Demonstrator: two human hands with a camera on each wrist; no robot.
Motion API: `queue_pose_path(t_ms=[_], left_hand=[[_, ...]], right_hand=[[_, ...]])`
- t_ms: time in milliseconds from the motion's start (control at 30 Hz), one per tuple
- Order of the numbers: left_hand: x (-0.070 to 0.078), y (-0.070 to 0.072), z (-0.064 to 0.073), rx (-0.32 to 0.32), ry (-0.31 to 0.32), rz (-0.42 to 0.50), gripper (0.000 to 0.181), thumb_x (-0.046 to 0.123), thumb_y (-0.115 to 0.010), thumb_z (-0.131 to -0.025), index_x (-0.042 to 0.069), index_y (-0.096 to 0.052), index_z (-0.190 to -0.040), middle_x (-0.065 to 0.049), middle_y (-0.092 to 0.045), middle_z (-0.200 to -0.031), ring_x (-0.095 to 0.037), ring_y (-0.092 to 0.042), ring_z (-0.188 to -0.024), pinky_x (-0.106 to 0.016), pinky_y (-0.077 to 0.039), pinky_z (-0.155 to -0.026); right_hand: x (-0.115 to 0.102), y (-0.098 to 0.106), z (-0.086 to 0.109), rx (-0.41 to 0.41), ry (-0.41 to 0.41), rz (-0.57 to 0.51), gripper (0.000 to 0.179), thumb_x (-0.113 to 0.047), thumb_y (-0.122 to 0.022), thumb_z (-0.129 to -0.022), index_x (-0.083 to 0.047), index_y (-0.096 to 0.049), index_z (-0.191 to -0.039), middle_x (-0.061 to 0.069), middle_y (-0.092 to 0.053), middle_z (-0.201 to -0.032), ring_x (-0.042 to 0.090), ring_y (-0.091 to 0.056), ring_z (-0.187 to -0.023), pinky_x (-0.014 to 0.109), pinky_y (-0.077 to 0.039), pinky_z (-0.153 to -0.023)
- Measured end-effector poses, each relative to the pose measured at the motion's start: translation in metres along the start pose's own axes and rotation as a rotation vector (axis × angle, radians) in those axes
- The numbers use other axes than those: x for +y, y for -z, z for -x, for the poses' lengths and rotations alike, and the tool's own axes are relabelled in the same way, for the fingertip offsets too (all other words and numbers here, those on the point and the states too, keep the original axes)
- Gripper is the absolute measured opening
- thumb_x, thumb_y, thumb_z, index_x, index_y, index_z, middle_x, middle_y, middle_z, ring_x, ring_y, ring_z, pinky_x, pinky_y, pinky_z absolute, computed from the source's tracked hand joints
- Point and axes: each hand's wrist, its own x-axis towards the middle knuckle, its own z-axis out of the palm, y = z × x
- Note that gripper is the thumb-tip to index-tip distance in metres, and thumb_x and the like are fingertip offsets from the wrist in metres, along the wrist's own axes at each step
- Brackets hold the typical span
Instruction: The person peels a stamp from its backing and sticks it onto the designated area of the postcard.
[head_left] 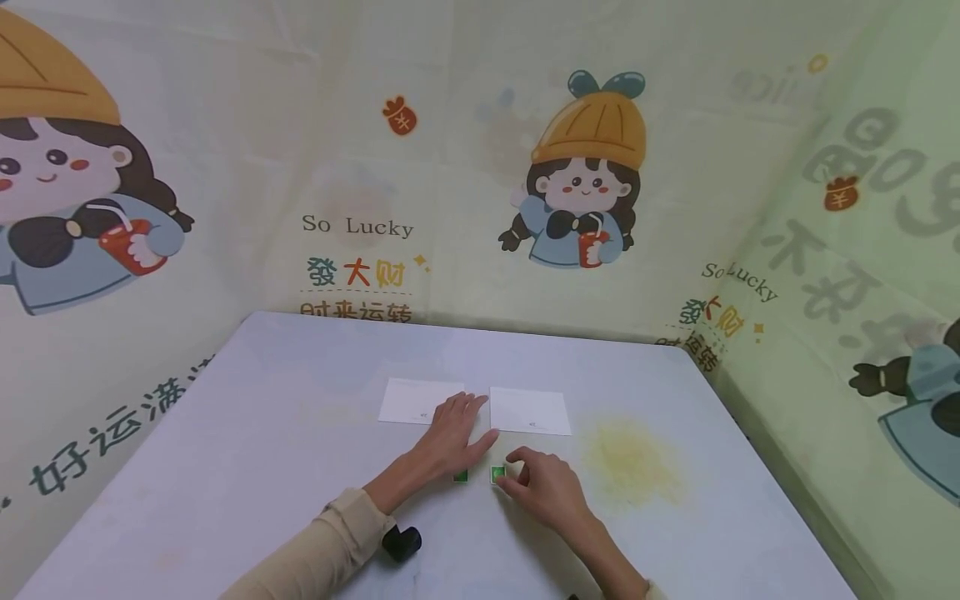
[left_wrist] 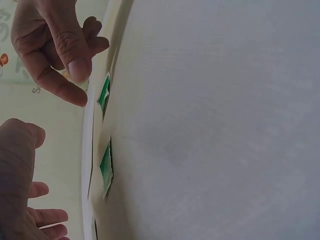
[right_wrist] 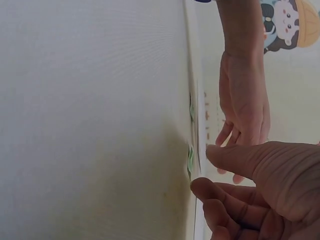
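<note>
Watching remotely, I judge this the lining-up step: left hand straight-fingered, right hand loosely bent, both holding nothing; the nearer green card sits at the right's nine o'clock (easily missed); a light pinch seems called for

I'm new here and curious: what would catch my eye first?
Probably the cartoon in an orange hat, right of center on the backdrop. Below it, at the white table, the person's left grip partly covers the left card in the head view, while the right grip is beside the right green piece. A yellow patch marks the table's right side.
</note>
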Motion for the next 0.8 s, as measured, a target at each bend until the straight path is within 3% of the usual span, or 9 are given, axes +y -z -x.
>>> queue_pose_path(t_ms=[333, 800], left_hand=[[-0.006, -0.006, -0.015, -0.014, 0.015, -0.032, 0.065, 0.042, -0.054, -0.102, 0.004, -0.040, -0.153, -0.021, -0.044, -0.154, -0.039, -0.033, -0.147, -0.055, -0.025, -0.121], [-0.004, -0.010, -0.031, -0.075, 0.052, -0.084, 0.066, 0.044, -0.054, -0.103, 0.008, -0.038, -0.156, -0.019, -0.040, -0.159, -0.038, -0.029, -0.150, -0.054, -0.022, -0.123]], right_hand=[[0.001, -0.003, -0.006, -0.010, -0.016, 0.044, 0.033, -0.029, -0.084, -0.084, -0.009, -0.074, -0.108, -0.012, -0.060, -0.061, 0.002, -0.049, -0.056, 0.024, -0.039, -0.050], [0.004, -0.006, -0.012, -0.020, -0.012, 0.040, 0.026, -0.026, -0.083, -0.085, -0.009, -0.074, -0.103, -0.011, -0.060, -0.060, 0.002, -0.048, -0.055, 0.024, -0.038, -0.050]])
